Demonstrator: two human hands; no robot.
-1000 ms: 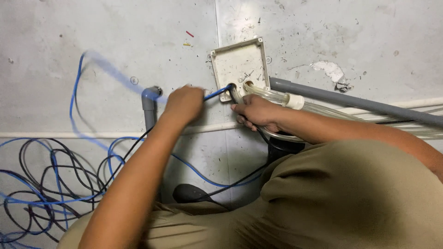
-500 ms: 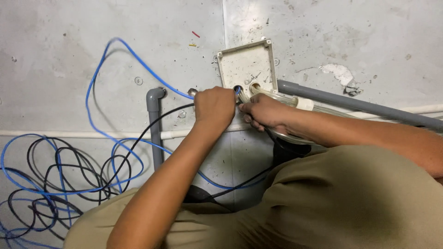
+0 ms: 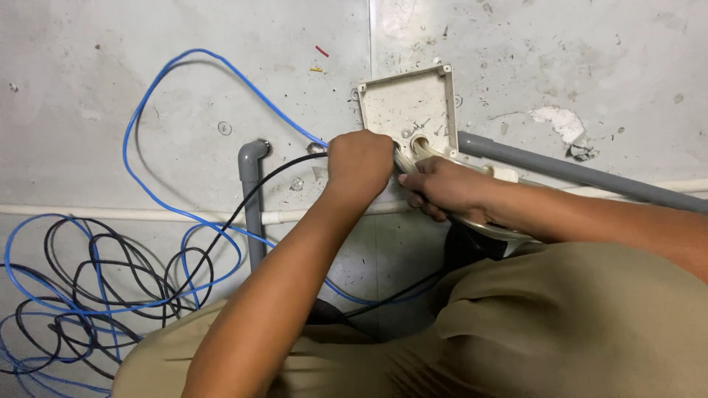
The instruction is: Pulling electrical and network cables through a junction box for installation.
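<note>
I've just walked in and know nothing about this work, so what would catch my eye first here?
Probably the bright blue wire, looping wide across the grey surface at left and ending at the left hand. Both hands, the right hand too, meet at the lower edge of an open square junction box in the middle. Bottom left lies a tangle of black and blue wire coils.
</note>
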